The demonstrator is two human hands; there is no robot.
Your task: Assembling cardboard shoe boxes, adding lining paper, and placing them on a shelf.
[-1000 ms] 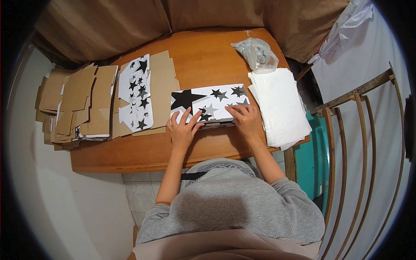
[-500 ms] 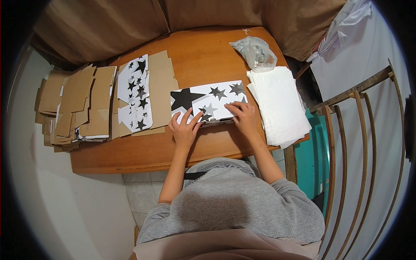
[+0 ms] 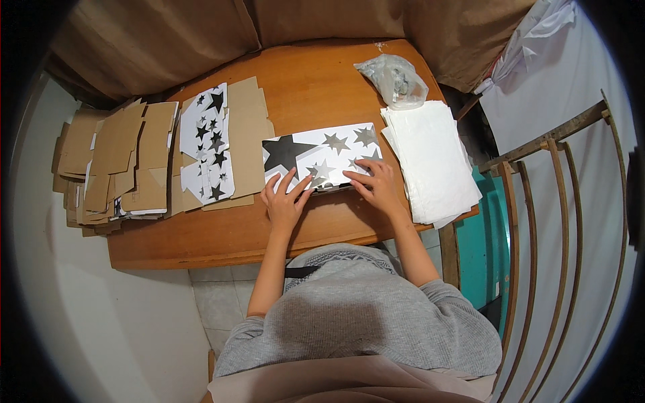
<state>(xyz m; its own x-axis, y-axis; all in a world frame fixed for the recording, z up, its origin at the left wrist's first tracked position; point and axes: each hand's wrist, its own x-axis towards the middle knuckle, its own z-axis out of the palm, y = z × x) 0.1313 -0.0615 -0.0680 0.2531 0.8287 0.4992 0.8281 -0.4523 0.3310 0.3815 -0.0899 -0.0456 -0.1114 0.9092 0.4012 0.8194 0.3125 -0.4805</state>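
A white box (image 3: 316,142) with black and grey stars lies on the wooden table in front of me. At its near left edge is my left hand (image 3: 285,201), fingers spread with the tips on the lid. My right hand (image 3: 380,185) rests at the near right part, its fingers stretched over the top and the thumb by the front edge. Both hands press on the box without gripping it. The near side of the box is in shadow and partly covered by my fingers.
Left of the box, a flat star-printed sheet (image 3: 209,144) lies on brown cardboard (image 3: 247,127). Farther left are stacked folded cardboard pieces (image 3: 117,151). A stack of white paper (image 3: 433,164) and a clear plastic bag (image 3: 395,80) sit on the right. A wooden rack (image 3: 561,235) stands beyond the table's right side.
My right hand has shifted slightly left and toward the front edge of the box. Glare now lightens some of the stars on the lid. The left hand stays nearly in place.
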